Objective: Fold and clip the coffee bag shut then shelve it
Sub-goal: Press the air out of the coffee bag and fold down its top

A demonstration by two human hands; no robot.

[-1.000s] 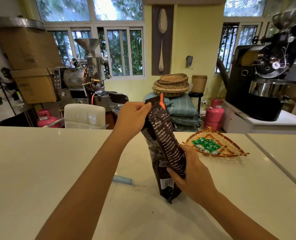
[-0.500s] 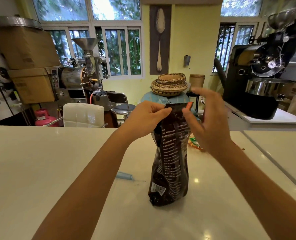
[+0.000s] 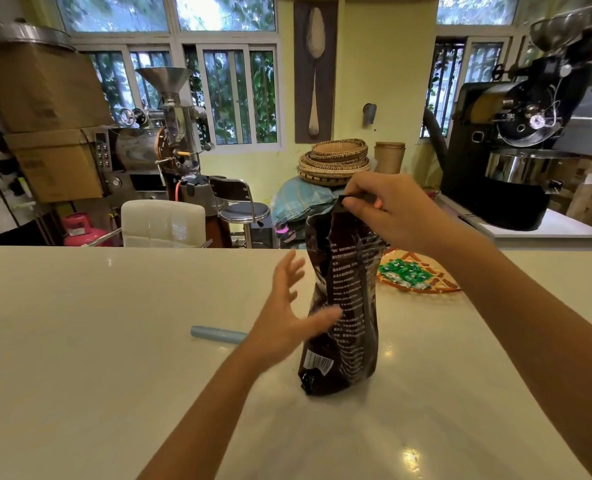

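A dark brown coffee bag (image 3: 348, 306) with white print stands upright on the pale counter (image 3: 114, 341). My right hand (image 3: 391, 213) pinches the crumpled top edge of the bag from the right. My left hand (image 3: 287, 317) is blurred, with fingers spread, just left of the bag's lower half and holding nothing. A light blue clip (image 3: 218, 334) lies flat on the counter to the left of the bag, partly hidden behind my left wrist.
A woven tray (image 3: 439, 287) holding several green packets sits behind the bag to the right. Beyond the counter stand a white chair (image 3: 163, 223), a steel roaster (image 3: 156, 143), a black roaster (image 3: 509, 150) and stacked baskets (image 3: 336, 161).
My left hand let go of the bag's top and dropped beside its lower half, fingers spread. My right hand took hold of the top edge. The bag stands upright instead of tilted.
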